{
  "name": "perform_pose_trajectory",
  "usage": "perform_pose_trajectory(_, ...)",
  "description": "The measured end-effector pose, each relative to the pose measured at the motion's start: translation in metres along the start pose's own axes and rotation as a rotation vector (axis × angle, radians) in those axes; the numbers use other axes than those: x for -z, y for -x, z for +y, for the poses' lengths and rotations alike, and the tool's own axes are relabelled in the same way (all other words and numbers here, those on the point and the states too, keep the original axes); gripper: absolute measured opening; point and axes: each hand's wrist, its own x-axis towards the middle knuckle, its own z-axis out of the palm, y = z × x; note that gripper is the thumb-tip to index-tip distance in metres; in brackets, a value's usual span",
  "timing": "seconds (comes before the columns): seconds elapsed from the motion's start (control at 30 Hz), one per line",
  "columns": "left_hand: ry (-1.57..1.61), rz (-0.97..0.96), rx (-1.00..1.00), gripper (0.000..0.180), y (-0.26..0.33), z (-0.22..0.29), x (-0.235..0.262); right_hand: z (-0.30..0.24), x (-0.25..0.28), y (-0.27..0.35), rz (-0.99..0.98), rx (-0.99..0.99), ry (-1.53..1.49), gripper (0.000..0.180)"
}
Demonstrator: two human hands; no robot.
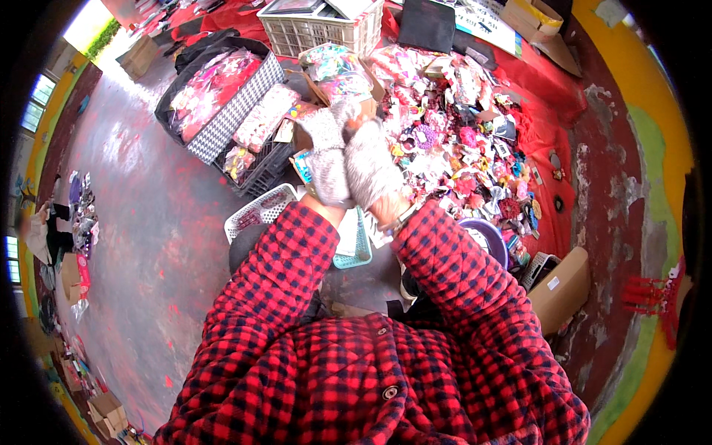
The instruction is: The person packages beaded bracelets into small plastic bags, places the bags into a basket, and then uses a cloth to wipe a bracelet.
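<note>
Grey concrete floor (170, 222), stained with red, is running along my left; a red cloth (552, 111) is covering the ground ahead and to the right.

Items I am logging from the head view:

- Left hand (326, 156), in a fuzzy grey glove, and right hand (371, 167), gloved the same, are rising together in front of me, touching at the fingertips. Between them I am making out a small orange thing (354, 119), held well above the floor. The gloves are hiding the fingers, so I cannot tell how tight either grip is or which hand is really carrying it.
- Pile of hair bows and clips (460, 141), pink, red and white, is spreading over the cloth just right of the hands.
- Black crate (259, 167) and a checked bag (230, 115) of packed goods are sitting to the left of the hands.
- White basket (256, 211) and a teal basket (356, 252) are lying near my knees.
- Cardboard box (560, 289) is resting at lower right.

Risk, as I am judging it: thick fuzzy gloves are dulling touch, so the small piece could slip out and vanish into the pile below, where it would be hard to find again.
</note>
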Motion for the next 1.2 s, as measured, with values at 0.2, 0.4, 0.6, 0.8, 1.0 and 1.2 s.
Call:
perform_pose_trajectory(0.2,0.813,0.116,0.176,0.033,0.015,0.019,-0.033,0.026,-0.009,0.004,0.155,0.533,0.257,0.024)
perform_pose_trajectory(0.4,1.222,0.096,0.462,0.037,0.036,-0.01,-0.041,0.071,-0.027,-0.029,-0.28,-0.046,0.437,0.031)
perform_pose_trajectory(0.6,0.902,0.159,0.605,0.042,0.035,-0.065,-0.009,0.157,-0.015,-0.02,-0.04,-0.648,-1.176,0.02)
perform_pose_trajectory(0.8,0.805,0.149,0.493,0.043,0.024,-0.026,0.001,0.049,0.055,-0.027,-0.052,-0.899,-1.606,0.032)
perform_pose_trajectory(1.0,0.311,0.13,0.3,0.044,0.011,0.017,0.024,-0.035,0.048,-0.045,-0.519,0.04,0.079,0.021)
perform_pose_trajectory(1.2,-0.754,-0.245,-0.013,0.046,0.012,0.054,0.03,-0.015,0.048,-0.007,-0.291,0.553,0.071,0.05)
